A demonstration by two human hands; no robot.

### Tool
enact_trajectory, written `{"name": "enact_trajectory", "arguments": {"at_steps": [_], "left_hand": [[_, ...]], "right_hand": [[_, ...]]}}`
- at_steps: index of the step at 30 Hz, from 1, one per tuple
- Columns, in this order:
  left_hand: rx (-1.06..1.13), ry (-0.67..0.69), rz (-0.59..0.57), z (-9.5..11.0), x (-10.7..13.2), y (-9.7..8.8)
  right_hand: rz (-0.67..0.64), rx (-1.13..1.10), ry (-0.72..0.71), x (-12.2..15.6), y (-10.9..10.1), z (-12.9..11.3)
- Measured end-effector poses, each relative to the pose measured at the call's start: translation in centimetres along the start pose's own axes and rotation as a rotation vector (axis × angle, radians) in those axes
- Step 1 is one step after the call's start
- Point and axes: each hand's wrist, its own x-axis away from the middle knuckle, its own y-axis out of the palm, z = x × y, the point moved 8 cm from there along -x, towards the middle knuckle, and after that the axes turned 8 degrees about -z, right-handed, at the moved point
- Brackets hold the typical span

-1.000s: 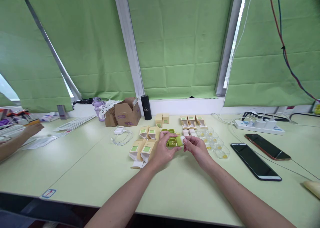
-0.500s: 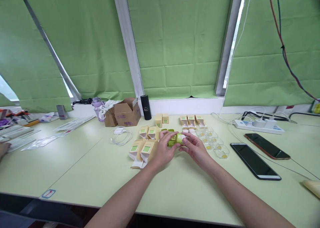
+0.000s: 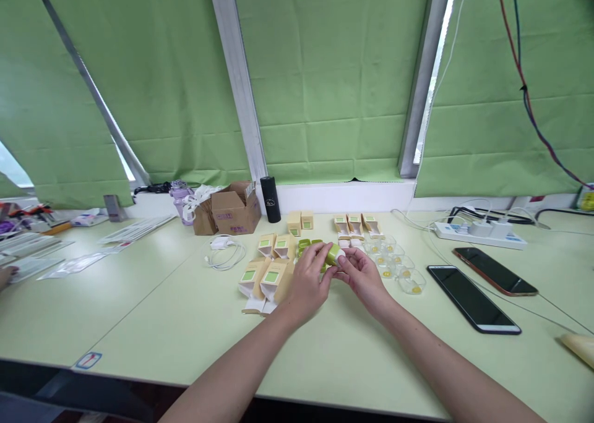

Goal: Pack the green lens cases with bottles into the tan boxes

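Between both hands, above the table, is a small green container with a white end (image 3: 333,255), tilted to the right. My left hand (image 3: 307,282) grips its green part from the left. On the other side, the fingers of my right hand (image 3: 364,279) are closed around the white end. Several green pieces (image 3: 304,243) lie just behind my left hand, partly covered by it. Small white pieces (image 3: 351,243) sit behind my right hand. To the left stand several opened small tan boxes (image 3: 249,276) with green labels. Clear plastic cups with yellow bits (image 3: 411,282) lie to the right.
Two phones (image 3: 473,299) and a white power strip (image 3: 480,235) with cables are at the right. More small tan boxes (image 3: 355,225), a black bottle (image 3: 270,200), a cardboard box (image 3: 236,209) and a white charger (image 3: 221,242) stand farther back. Another person's hand (image 3: 7,276) shows at far left.
The green container has tilted and moved slightly up and right. My left hand has turned over it, its fingers now closer to my right hand.
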Motion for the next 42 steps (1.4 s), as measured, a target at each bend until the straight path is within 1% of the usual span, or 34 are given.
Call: {"name": "enact_trajectory", "arguments": {"at_steps": [3,6,9,12,15,18,20,22,26,29,34,39,42], "left_hand": [[0.015,-0.004,-0.006,-0.2,0.0,0.1],[0.095,-0.049,0.007,-0.8,0.0,0.0],[0.220,-0.145,0.022,-1.9,0.0,0.1],[0.414,-0.245,0.027,-3.0,0.1,0.6],[0.636,-0.296,0.023,-3.6,-0.1,1.3],[0.759,-0.328,0.024,-3.9,-0.2,1.7],[0.796,-0.347,0.018,-4.0,-0.3,1.9],[0.830,-0.357,0.007,-4.1,-0.3,2.2],[0.908,-0.358,-0.046,-3.9,-0.3,2.9],[0.944,-0.352,-0.067,-3.8,-0.4,3.0],[0.969,-0.354,-0.057,-3.9,-0.4,2.9],[0.979,-0.373,-0.026,-4.2,-0.4,3.4],[0.952,-0.381,0.009,-4.3,-0.3,3.4]], "right_hand": [[-0.023,0.013,0.011,0.0,0.3,0.1],[-0.068,0.039,0.015,0.1,0.7,0.0],[-0.077,0.088,0.002,0.0,0.7,-0.1],[-0.067,0.178,-0.031,-0.2,0.2,-0.2],[-0.049,0.326,-0.098,-0.2,-0.2,-0.5],[-0.020,0.580,-0.253,0.3,-0.2,-1.8],[-0.025,0.773,-0.382,1.0,0.4,-2.8],[-0.047,0.924,-0.478,1.5,1.1,-3.4],[-0.095,1.093,-0.576,1.9,1.8,-3.4],[-0.120,1.136,-0.623,2.0,2.0,-3.2],[-0.144,1.181,-0.687,2.3,2.4,-3.2],[-0.154,1.240,-0.701,2.3,2.8,-3.3],[-0.155,1.262,-0.700,2.2,3.0,-3.3]]}}
